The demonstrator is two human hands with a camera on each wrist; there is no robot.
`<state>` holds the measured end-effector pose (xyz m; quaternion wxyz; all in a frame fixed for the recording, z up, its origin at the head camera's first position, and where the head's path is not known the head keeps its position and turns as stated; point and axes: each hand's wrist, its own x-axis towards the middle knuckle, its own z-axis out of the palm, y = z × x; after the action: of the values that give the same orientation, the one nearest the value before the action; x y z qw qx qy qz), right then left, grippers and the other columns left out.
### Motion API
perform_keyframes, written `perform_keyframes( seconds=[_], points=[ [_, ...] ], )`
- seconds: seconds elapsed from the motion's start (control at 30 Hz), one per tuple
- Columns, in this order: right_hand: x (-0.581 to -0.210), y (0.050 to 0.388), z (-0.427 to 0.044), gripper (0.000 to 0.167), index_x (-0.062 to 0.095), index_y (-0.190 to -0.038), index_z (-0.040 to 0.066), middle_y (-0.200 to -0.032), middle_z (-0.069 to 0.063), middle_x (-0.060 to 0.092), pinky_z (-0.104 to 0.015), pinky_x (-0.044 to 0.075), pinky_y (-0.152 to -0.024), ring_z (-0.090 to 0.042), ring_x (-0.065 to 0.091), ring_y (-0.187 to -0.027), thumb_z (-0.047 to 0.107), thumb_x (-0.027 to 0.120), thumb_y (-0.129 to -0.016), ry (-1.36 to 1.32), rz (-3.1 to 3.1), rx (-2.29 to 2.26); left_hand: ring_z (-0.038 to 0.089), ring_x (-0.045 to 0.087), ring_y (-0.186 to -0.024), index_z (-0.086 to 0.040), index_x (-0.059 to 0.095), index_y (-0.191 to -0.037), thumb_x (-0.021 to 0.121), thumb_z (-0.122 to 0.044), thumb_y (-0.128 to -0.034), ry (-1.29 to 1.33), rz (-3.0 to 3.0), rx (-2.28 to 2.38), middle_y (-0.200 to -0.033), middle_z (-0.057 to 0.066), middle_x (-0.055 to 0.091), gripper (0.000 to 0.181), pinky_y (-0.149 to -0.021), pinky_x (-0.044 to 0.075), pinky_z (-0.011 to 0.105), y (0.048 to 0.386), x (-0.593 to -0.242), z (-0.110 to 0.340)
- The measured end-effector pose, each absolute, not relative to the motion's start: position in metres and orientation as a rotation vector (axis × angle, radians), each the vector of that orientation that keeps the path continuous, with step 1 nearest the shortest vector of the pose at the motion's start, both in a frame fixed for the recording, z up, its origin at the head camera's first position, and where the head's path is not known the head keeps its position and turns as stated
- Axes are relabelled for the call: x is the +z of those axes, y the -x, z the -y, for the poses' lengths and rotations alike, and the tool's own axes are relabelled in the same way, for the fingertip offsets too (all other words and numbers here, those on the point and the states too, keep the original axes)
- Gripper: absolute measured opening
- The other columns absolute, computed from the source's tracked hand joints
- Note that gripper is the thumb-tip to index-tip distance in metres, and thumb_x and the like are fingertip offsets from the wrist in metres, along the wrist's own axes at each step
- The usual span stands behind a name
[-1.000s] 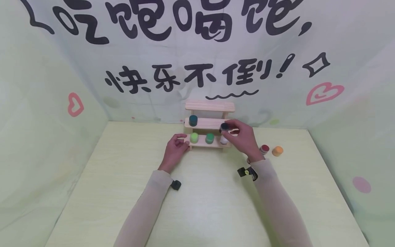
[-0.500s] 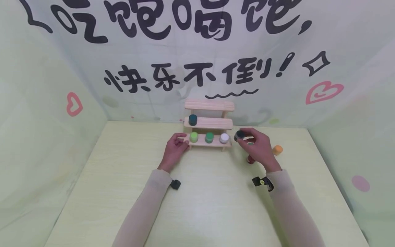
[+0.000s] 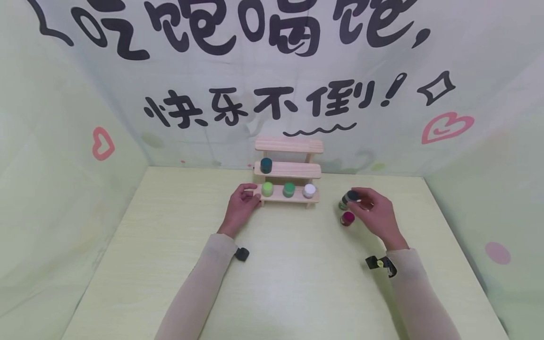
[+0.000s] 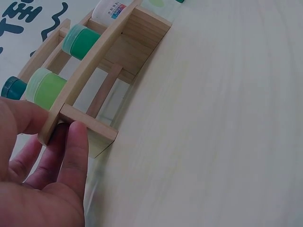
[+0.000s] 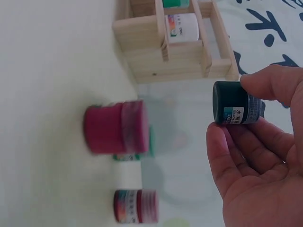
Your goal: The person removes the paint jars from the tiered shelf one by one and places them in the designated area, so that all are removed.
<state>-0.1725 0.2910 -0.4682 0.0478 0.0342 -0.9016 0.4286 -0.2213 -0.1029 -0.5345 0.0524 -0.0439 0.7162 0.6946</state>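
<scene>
Right hand (image 3: 376, 212): thumb and fingers clamped on the dark green jar (image 5: 236, 101), held up clear of the surface (image 3: 280, 274).
Held jar label: appears to read 水粉; the smaller print is illegible.
Loose jars: magenta jar (image 3: 347, 218), emerald jar (image 5: 135, 157) and red jar (image 5: 135, 206), right of the wooden rack (image 3: 293, 170); the red jar's label print cannot be read.
Left hand (image 3: 240, 205): clamped on the left end of the rack's lower step (image 3: 278, 194).
Lower step load: lime jar (image 3: 267, 189), green jar (image 3: 289, 190), white jar (image 3: 309, 191), left to right; the white label is partly legible.
Middle step load: teal jar (image 3: 266, 165), left end.
Progress: judged partial; four jars stand on the rack, and the four others seen are off it.
Backdrop (image 3: 238, 146) writing: 吃饱喝饱, 快乐不倒!
</scene>
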Motion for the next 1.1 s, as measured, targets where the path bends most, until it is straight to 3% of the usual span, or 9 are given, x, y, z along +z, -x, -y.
perform_keyframes(
  seconds=[0.1, 0.5, 0.6, 0.7, 0.8, 1.1],
  points=[
    [-0.474, 0.168, -0.3, 0.044, 0.067, -0.138, 0.009, -0.125, -0.016, 0.073, -0.001, 0.05, -0.086, 0.0, 0.064, -0.1, 0.026, 0.076, -0.098, -0.099, 2.742, 1.288, 0.02, 0.075, -0.098, -0.013, 0.062, -0.134, 0.073, -0.015, -0.1002, 0.142, -2.178, 2.111, -0.109, 0.012, 0.068, 0.035, -0.089, 0.065, 0.028, 0.221, -0.534, 0.102],
    [-0.492, 0.151, -0.333, 0.047, 0.065, -0.141, 0.008, -0.132, -0.018, 0.07, -0.002, 0.051, -0.088, 0.012, 0.061, -0.106, 0.029, 0.075, -0.101, -0.077, 2.806, 1.323, 0.018, 0.075, -0.095, -0.013, 0.062, -0.132, 0.073, -0.013, -0.0997, 0.137, -2.165, 2.136, -0.107, 0.012, 0.068, 0.034, -0.088, 0.066, 0.027, 0.221, -0.536, 0.104],
    [-0.495, 0.15, -0.339, 0.046, 0.064, -0.14, 0.004, -0.129, -0.019, 0.07, -0.002, 0.052, -0.088, -0.003, 0.067, -0.111, 0.026, 0.075, -0.101, -0.096, 2.857, 1.284, 0.017, 0.074, -0.095, -0.013, 0.062, -0.133, 0.073, -0.014, -0.0994, 0.136, -2.157, 2.141, -0.108, 0.011, 0.069, 0.035, -0.088, 0.066, 0.027, 0.222, -0.537, 0.104],
    [-0.498, 0.148, -0.344, 0.045, 0.064, -0.139, 0.002, -0.13, -0.021, 0.07, -0.005, 0.054, -0.086, -0.026, 0.072, -0.115, 0.024, 0.074, -0.101, -0.096, 2.917, 1.257, 0.017, 0.074, -0.096, -0.014, 0.062, -0.132, 0.073, -0.014, -0.0993, 0.137, -2.157, 2.139, -0.108, 0.012, 0.068, 0.034, -0.088, 0.066, 0.027, 0.221, -0.537, 0.103],
    [-0.5, 0.147, -0.347, 0.045, 0.062, -0.14, 0.003, -0.135, -0.024, 0.068, -0.011, 0.057, -0.083, -0.044, 0.07, -0.12, 0.023, 0.073, -0.102, -0.08, 2.956, 1.263, 0.018, 0.074, -0.097, -0.014, 0.063, -0.13, 0.073, -0.014, -0.0993, 0.142, -2.161, 2.136, -0.108, 0.011, 0.068, 0.033, -0.088, 0.066, 0.028, 0.221, -0.537, 0.102],
    [-0.503, 0.144, -0.356, 0.048, 0.06, -0.143, 0.003, -0.14, -0.025, 0.064, -0.022, 0.063, -0.083, -0.049, 0.066, -0.124, 0.025, 0.073, -0.102, -0.014, 3.002, 1.228, 0.019, 0.074, -0.098, -0.014, 0.063, -0.131, 0.073, -0.014, -0.0998, 0.139, -2.16, 2.132, -0.108, 0.012, 0.067, 0.033, -0.089, 0.066, 0.028, 0.223, -0.538, 0.102]
  ],
)
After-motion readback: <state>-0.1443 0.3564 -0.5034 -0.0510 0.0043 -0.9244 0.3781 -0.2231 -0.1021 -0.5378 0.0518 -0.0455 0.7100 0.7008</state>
